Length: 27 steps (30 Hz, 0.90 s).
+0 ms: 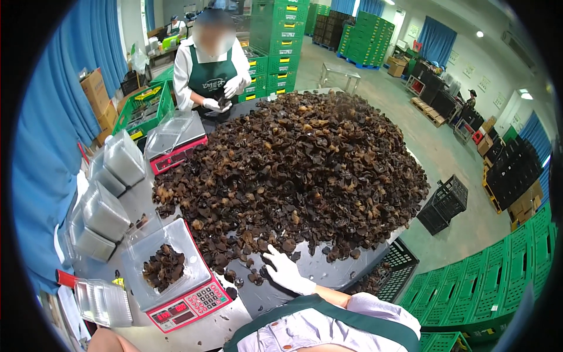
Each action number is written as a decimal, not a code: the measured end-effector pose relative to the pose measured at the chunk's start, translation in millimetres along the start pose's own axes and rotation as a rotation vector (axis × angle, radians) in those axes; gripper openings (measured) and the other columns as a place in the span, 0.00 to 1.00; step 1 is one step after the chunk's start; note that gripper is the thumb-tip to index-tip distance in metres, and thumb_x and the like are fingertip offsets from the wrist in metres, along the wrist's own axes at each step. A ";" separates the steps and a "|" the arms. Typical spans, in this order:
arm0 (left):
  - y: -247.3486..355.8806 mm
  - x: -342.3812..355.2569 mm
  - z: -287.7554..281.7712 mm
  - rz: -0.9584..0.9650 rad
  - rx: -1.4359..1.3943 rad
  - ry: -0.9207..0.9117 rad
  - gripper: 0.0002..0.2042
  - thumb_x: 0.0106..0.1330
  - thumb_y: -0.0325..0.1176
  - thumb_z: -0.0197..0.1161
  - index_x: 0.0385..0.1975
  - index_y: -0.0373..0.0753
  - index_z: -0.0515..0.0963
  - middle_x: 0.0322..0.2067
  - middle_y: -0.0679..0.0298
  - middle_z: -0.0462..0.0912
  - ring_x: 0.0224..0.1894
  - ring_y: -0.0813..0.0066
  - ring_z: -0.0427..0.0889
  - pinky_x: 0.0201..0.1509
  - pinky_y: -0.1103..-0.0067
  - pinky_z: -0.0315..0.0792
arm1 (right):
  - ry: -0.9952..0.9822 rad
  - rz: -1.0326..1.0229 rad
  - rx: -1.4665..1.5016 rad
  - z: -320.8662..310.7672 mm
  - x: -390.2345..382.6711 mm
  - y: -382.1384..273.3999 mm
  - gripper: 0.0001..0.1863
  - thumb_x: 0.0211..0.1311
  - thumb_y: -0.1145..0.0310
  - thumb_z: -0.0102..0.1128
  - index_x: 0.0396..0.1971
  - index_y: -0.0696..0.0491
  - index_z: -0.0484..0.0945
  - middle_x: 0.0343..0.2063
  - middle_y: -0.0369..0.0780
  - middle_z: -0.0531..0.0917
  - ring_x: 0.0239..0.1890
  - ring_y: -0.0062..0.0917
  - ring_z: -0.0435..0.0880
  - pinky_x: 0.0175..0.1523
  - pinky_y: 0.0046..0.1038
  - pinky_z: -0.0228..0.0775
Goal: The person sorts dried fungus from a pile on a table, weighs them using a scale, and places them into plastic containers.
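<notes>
A large heap of dark brown wood ear mushrooms (316, 170) covers much of the metal table. My right hand (286, 273), in a white glove, lies over the table at the heap's near edge. Its fingers stretch toward a few loose mushrooms, and nothing shows in its grasp. To its left, a red-and-white digital scale (202, 302) bears a clear plastic tray (197, 249) with a small pile of mushrooms (163, 267) in it. At the lower left edge only a bit of my left arm (110, 341) shows; the hand itself is out of the picture.
Stacks of clear plastic containers (105, 208) line the table's left side. Across the table, a gloved person (212, 82) handles mushrooms near a second scale (179, 154). A black crate (402, 267) sits beside the right table edge; green crates (487, 281) stand at lower right.
</notes>
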<state>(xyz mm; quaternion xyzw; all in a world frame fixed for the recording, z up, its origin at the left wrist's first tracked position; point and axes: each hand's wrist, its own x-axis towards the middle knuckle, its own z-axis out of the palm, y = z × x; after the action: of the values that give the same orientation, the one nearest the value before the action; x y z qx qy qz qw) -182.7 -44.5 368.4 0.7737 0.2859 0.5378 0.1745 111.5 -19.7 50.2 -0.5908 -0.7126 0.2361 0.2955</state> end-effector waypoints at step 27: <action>9.3 -16.2 -8.1 -0.065 0.066 0.056 0.11 0.66 0.33 0.50 0.42 0.36 0.76 0.43 0.57 0.77 0.48 0.65 0.75 0.56 0.67 0.66 | 0.063 -0.041 -0.026 3.7 -6.9 7.9 0.20 0.57 0.65 0.58 0.52 0.49 0.73 0.62 0.43 0.66 0.51 0.40 0.74 0.54 0.36 0.70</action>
<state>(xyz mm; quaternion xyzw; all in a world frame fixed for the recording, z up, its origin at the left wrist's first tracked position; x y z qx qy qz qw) -192.1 -62.2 364.9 0.7539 0.3331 0.5437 0.1580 115.3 -24.9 41.2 -0.5869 -0.7181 0.2020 0.3149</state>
